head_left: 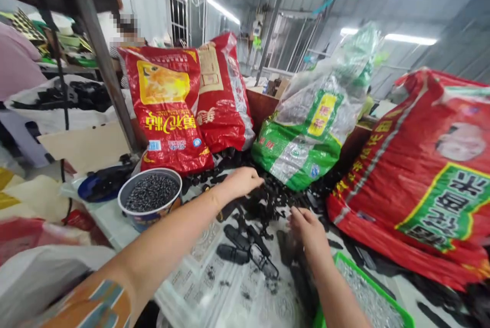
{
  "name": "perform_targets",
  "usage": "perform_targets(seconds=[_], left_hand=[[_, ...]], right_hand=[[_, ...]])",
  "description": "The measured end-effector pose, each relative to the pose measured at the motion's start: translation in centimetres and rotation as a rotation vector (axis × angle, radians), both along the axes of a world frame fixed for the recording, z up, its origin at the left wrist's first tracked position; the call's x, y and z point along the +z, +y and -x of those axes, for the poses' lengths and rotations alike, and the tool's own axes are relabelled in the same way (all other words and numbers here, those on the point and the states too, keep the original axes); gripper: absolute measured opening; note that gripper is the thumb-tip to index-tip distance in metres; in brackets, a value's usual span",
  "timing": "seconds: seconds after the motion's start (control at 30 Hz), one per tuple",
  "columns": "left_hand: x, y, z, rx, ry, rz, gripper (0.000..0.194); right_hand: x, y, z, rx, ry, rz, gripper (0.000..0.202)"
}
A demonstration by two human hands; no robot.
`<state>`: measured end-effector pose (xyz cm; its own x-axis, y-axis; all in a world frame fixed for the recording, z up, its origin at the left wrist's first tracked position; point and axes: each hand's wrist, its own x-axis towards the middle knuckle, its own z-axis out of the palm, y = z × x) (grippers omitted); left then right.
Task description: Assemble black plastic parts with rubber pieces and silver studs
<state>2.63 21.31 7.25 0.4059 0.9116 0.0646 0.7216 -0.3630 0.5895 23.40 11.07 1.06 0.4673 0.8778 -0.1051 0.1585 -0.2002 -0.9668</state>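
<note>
My left hand reaches over a heap of small black plastic parts, its fingers curled and pressed together. Whatever may be between the fingertips is too small to make out. At the right side of the same heap is my right hand, fingers bent inward; its fingertips are blurred and their contents hidden. Between and below the hands lie several flat, oblong black pieces on a pale, printed tabletop. Left of my left forearm stands a round tub filled with small black pieces.
A green tray of small shiny pieces sits beside my right forearm. Red sacks and a green-and-clear sack stand behind the heap; a large red sack is at right. A metal post rises at left. Other people are in the background.
</note>
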Motion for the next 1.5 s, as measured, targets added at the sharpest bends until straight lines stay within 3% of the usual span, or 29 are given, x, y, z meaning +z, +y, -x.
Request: perform_targets(seconds=[0.13, 0.23, 0.3, 0.4, 0.5, 0.57, 0.63, 0.7, 0.77, 0.9, 0.97, 1.03, 1.1, 1.17, 1.23, 1.4, 1.5], left_hand=[[-0.7, 2.6, 0.2, 0.027, -0.037, -0.07, 0.019], [-1.4, 3.4, 0.3, 0.025, -0.099, -0.12, 0.011], [-1.7, 2.7, 0.0, 0.057, -0.168, -0.147, 0.014], [-2.2, -0.1, -0.7, 0.066, -0.294, -0.142, 0.028], [-2.7, -4.0, -1.7, -0.061, -0.461, 0.09, 0.035], [-3.1, -6.6, -2.1, -0.12, -0.704, 0.49, 0.033], [-3.5, -8.8, -2.4, -0.051, -0.922, 0.804, 0.029], [-3.9, -10.5, -2.5, 0.05, -1.064, 0.892, 0.029], [-4.3, -11.8, -2.4, 0.09, -1.128, 0.862, 0.032], [-4.7, -13.4, -1.2, 0.126, -1.089, 0.792, 0.033], [-4.7, -13.9, 0.1, 0.11, -1.029, 0.774, 0.035], [-4.5, -14.3, 1.5, 0.019, -0.901, 0.799, 0.041], [-4.4, -14.7, 2.9, -0.136, -0.723, 0.863, 0.047], [-4.5, -15.2, 3.9, -0.287, -0.573, 0.96, 0.047], [-4.7, -15.8, 4.7, -0.35, -0.523, 1.04, 0.046], [-5.5, -17.5, 6.0, -0.269, -0.633, 1.095, 0.044], [-5.6, -18.3, 6.6, -0.188, -0.653, 1.082, 0.037]], right_hand=[[0.0, -1.3, -0.4, 0.012, 0.026, 0.026, 0.039], [0.2, -2.1, -0.5, -0.009, 0.036, 0.025, 0.039], [0.6, -2.7, -0.3, -0.006, 0.055, 0.009, 0.04], [1.3, -3.8, 0.7, 0.076, 0.167, 0.0, 0.038], [1.4, -4.9, 2.0, 0.191, 0.304, 0.007, 0.035], [1.2, -5.5, 2.9, 0.252, 0.354, 0.01, 0.035], [0.9, -6.1, 4.0, 0.288, 0.369, 0.022, 0.036], [0.4, -6.8, 5.3, 0.284, 0.314, 0.038, 0.037], [0.0, -7.9, 6.8, 0.292, 0.2, 0.064, 0.037], [0.0, -11.2, 8.7, 0.414, -0.114, 0.12, 0.034], [0.5, -12.7, 8.5, 0.338, -0.348, 0.071, 0.037], [1.0, -13.7, 7.8, 0.273, -0.597, -0.046, 0.045], [1.3, -14.0, 7.1, 0.396, -0.754, -0.15, 0.052], [1.5, -14.0, 6.9, 0.626, -0.77, -0.144, 0.048], [1.5, -14.2, 7.3, 0.771, -0.69, -0.048, 0.039], [1.5, -15.4, 9.8, 0.781, -0.453, 0.164, 0.029], [1.3, -15.9, 10.8, 0.759, -0.433, 0.228, 0.028]])
